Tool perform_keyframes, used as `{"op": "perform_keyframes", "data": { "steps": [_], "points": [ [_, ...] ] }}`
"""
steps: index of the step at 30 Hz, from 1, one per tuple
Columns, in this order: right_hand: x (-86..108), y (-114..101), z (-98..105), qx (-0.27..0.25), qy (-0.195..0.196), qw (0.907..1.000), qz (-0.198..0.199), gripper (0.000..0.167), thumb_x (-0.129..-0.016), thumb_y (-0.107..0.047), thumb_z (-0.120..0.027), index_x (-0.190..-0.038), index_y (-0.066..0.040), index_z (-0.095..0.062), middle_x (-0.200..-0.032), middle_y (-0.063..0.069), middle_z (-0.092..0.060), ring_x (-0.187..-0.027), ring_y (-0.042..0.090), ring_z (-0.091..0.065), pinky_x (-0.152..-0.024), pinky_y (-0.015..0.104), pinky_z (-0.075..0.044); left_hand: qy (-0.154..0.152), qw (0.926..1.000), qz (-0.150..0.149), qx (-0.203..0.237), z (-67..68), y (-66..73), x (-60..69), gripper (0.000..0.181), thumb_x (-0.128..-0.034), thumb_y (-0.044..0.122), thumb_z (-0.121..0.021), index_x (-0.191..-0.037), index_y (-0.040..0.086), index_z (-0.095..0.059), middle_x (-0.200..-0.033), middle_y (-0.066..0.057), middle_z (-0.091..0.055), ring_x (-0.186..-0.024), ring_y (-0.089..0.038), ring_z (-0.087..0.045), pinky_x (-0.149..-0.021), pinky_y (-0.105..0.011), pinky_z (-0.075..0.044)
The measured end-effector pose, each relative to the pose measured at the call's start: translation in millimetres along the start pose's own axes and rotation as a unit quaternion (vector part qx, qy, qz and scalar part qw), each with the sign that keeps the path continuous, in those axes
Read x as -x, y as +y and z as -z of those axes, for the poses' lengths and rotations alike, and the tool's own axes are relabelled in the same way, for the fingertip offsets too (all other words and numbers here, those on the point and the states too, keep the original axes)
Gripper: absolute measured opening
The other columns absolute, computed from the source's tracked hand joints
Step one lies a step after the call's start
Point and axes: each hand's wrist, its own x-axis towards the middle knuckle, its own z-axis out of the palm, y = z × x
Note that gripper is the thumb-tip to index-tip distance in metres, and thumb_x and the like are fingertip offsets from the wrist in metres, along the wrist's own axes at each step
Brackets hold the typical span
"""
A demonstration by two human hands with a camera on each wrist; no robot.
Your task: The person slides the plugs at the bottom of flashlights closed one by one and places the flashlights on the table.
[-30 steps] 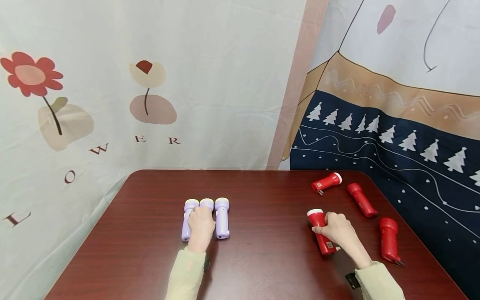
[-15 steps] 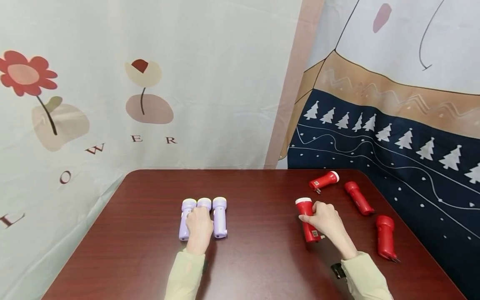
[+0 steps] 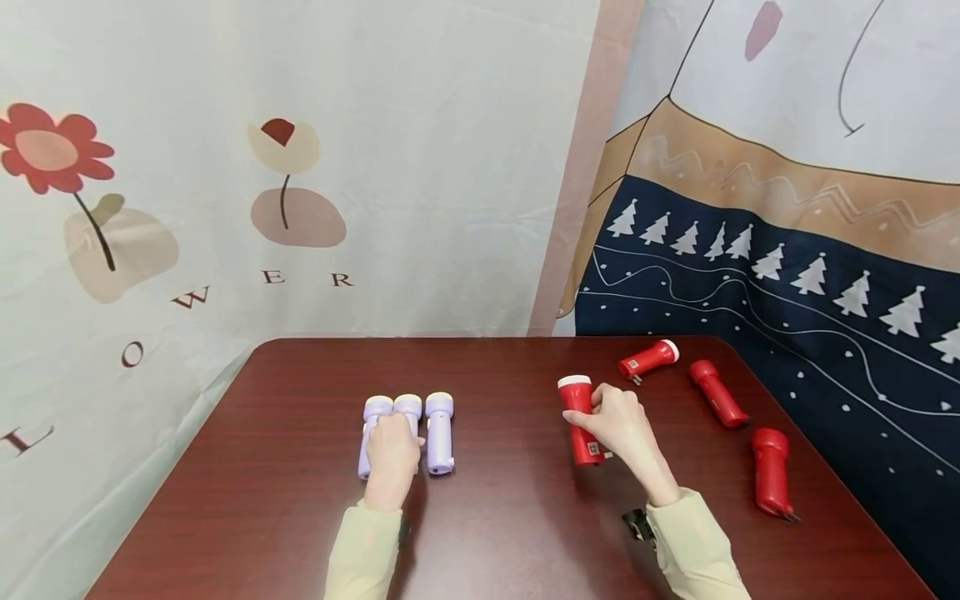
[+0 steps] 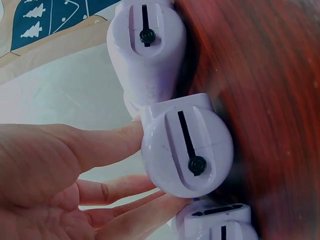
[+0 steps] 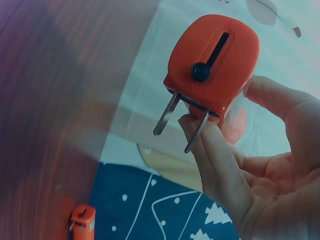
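Three lilac flashlights lie side by side on the table at centre left in the head view. My left hand holds the middle flashlight, its thumb and fingers on either side of the body in the left wrist view. The left flashlight and the right flashlight flank it. My right hand grips a red flashlight with a white head pointing away. Two metal plug prongs jut from its tail end in the right wrist view. Whether it touches the table I cannot tell.
Further right on the brown table lie more red flashlights: a white-headed one at the back, another by the right edge, and a third nearer. A printed curtain hangs behind the table.
My right hand has carried the red flashlight leftward and away from me, towards the lilac row. The left hand stays on the middle lilac flashlight with only a slight shift.
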Motion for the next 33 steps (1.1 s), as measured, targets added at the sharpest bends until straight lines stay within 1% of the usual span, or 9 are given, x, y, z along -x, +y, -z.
{"op": "perform_keyframes", "data": {
  "steps": [4,9,13,15,17,19,25,29,33],
  "points": [
    [1.3,-9.8,-3.9,-0.026,-0.004,0.9996,-0.002,0.039,-0.078,-0.031,-0.075,-0.095,0.0,-0.058,-0.071,0.009,-0.064,-0.059,0.015,-0.057,-0.052,0.027,-0.051,0.005,1.0,-0.005,-0.004,0.3,-0.9,1.3,0.036,-0.0656,0.012,-0.084,-0.08,-0.013,-0.064,-0.073,-0.026,-0.063,-0.069,-0.042,-0.062,-0.062,-0.046,-0.05],
    [2.8,-19.8,-6.2,-0.043,0.0,0.9991,-0.001,0.039,-0.078,-0.031,-0.076,-0.095,0.0,-0.059,-0.072,0.009,-0.065,-0.06,0.015,-0.058,-0.053,0.028,-0.053,0.007,0.9999,0.007,0.01,0.4,0.2,2.1,0.038,-0.0663,0.013,-0.084,-0.082,-0.013,-0.061,-0.075,-0.028,-0.062,-0.069,-0.044,-0.062,-0.061,-0.047,-0.05],
    [3.3,-25.5,-7.2,-0.051,0.005,0.9987,-0.001,0.04,-0.077,-0.031,-0.076,-0.096,0.0,-0.059,-0.074,0.009,-0.066,-0.061,0.015,-0.059,-0.055,0.029,-0.054,0.001,0.9994,0.021,0.026,3.0,4.5,2.5,0.041,-0.0688,0.014,-0.082,-0.09,-0.013,-0.059,-0.081,-0.029,-0.062,-0.075,-0.046,-0.062,-0.063,-0.051,-0.05],
    [3.7,-27.2,-8.2,-0.059,0.005,0.9983,-0.002,0.04,-0.077,-0.031,-0.076,-0.097,0.0,-0.059,-0.076,0.01,-0.066,-0.062,0.015,-0.059,-0.056,0.029,-0.054,0.009,0.9993,0.016,0.031,5.1,8.2,2.8,0.041,-0.0694,0.014,-0.081,-0.091,-0.011,-0.059,-0.082,-0.028,-0.062,-0.077,-0.046,-0.062,-0.063,-0.052,-0.05],
    [4.0,-28.5,-9.9,-0.065,0.007,0.9978,-0.002,0.04,-0.078,-0.031,-0.076,-0.097,0.0,-0.059,-0.076,0.011,-0.067,-0.061,0.015,-0.059,-0.057,0.03,-0.055,0.022,0.9993,-0.004,0.032,7.8,12.6,3.5,0.039,-0.0699,0.014,-0.081,-0.092,-0.01,-0.059,-0.084,-0.026,-0.062,-0.079,-0.045,-0.063,-0.063,-0.052,-0.051],
    [4.0,-29.6,-12.4,-0.072,0.009,0.9974,-0.002,0.04,-0.078,-0.031,-0.076,-0.096,0.0,-0.059,-0.076,0.011,-0.067,-0.061,0.014,-0.059,-0.056,0.029,-0.055,0.038,0.998,-0.036,0.034,10.3,17.3,4.0,0.037,-0.0699,0.013,-0.08,-0.091,-0.009,-0.059,-0.084,-0.025,-0.063,-0.079,-0.044,-0.063,-0.064,-0.05,-0.051],
    [2.7,-32.8,-20.2,-0.079,0.021,0.9967,0.001,0.039,-0.077,-0.031,-0.077,-0.093,-0.001,-0.058,-0.074,0.01,-0.067,-0.059,0.013,-0.059,-0.054,0.028,-0.054,0.066,0.9884,-0.122,0.062,14.8,31.8,5.4,0.039,-0.0703,0.016,-0.082,-0.095,-0.004,-0.06,-0.087,-0.02,-0.065,-0.077,-0.039,-0.065,-0.065,-0.046,-0.053],
    [1.1,-35.2,-23.5,-0.085,0.03,0.9959,-0.005,0.041,-0.077,-0.032,-0.077,-0.092,0.0,-0.057,-0.074,0.011,-0.067,-0.058,0.014,-0.06,-0.051,0.028,-0.054,0.064,0.9805,-0.164,0.089,13.5,41.2,8.5,0.039,-0.0725,0.02,-0.081,-0.1,0.0,-0.061,-0.09,-0.015,-0.067,-0.076,-0.033,-0.067,-0.062,-0.043,-0.052],
    [-1.0,-37.2,-26.2,-0.094,0.033,0.995,-0.012,0.043,-0.076,-0.034,-0.077,-0.094,0.0,-0.057,-0.076,0.012,-0.068,-0.058,0.015,-0.06,-0.051,0.028,-0.054,0.039,0.9708,-0.209,0.11,12.2,51.9,13.3,0.04,-0.0755,0.023,-0.079,-0.104,0.002,-0.06,-0.091,-0.012,-0.068,-0.077,-0.028,-0.067,-0.065,-0.039,-0.053]
  ]
}}
